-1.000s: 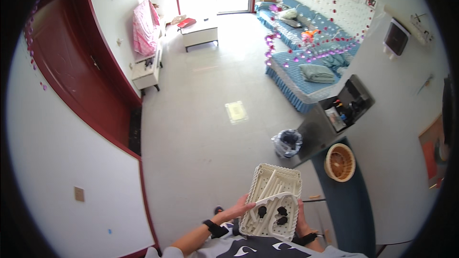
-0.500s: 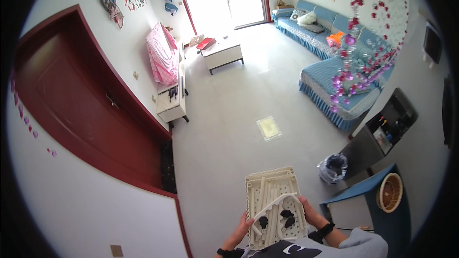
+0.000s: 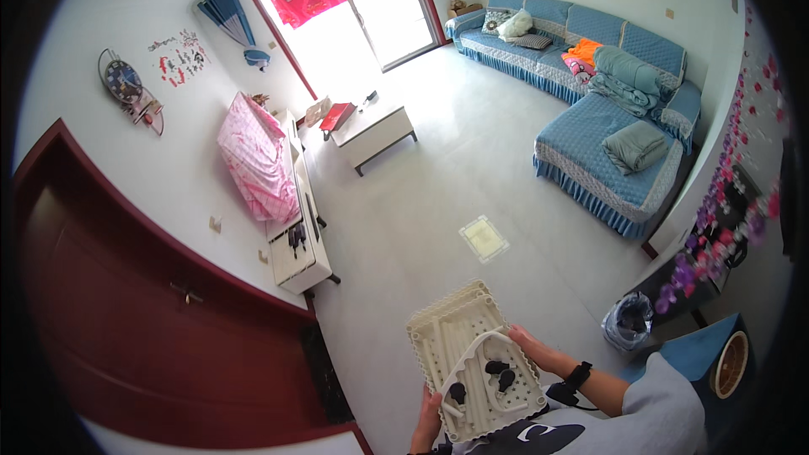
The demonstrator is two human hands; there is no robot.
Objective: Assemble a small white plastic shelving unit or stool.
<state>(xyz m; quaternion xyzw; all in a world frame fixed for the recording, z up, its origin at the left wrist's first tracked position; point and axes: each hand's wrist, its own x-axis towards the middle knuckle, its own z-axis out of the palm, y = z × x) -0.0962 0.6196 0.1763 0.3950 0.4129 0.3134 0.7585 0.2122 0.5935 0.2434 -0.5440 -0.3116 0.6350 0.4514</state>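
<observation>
A cream plastic basket [image 3: 425, 345] with a scalloped rim and a perforated bottom is held in front of my body. My left hand [image 3: 428, 411] grips its near left side, and my right hand [image 3: 527, 345] is closed on its right side. Inside lie several pale tubes [image 3: 449, 339], a curved cream handle piece [image 3: 472, 350] and several black casters [image 3: 506, 381]. The casters sit loose near the handle piece. My fingertips are partly hidden by the basket's edges.
A yellow square [image 3: 484, 238] marks the floor ahead. Left are a dark red door [image 3: 126, 312] and a white cabinet [image 3: 305, 265]; a coffee table [image 3: 371, 139] stands farther off. Right are a blue sofa [image 3: 590, 152], a lined bin [image 3: 628, 320] and a hanging bead strand [image 3: 716, 236].
I have moved forward, and the view has tilted; the bead strands now hang farther right. The basket has turned a little with its far end leftward, still in both hands.
</observation>
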